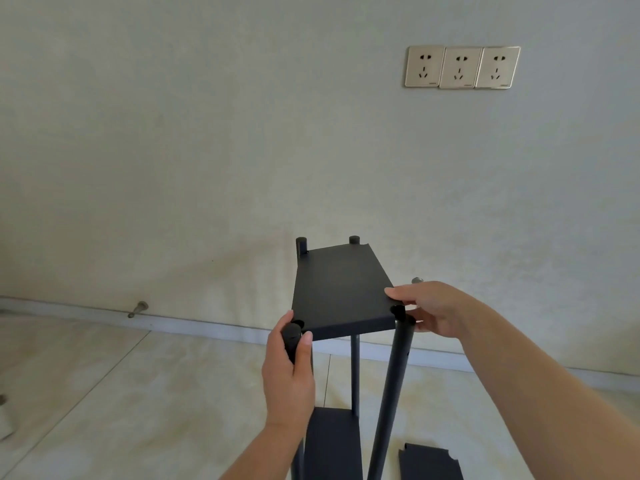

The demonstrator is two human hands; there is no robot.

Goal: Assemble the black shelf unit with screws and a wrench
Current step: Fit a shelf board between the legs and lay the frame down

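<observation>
Black shelf unit (341,289) standing upright on the floor (121,393), lower centre of the frame, just in front of a pale wall (207,133). Top shelf panel (343,285) seated between four round posts, two post tops poking up at its far corners. Left hand (289,368) wrapped round the near left post (292,337), grip clamped on it, thumb up beside the cap. Right hand (429,306) at the panel's near right corner, thumb lying on the top face, fingers curled under the edge, grip clamped on the panel just above the near right post (393,386). Lower shelf (332,441) visible beneath, between the posts. Loose black panel (431,462) flat on the floor at lower right. Three wall sockets (462,67) in a row at upper right. Two metal stubs (138,308) low on the wall near the skirting.
</observation>
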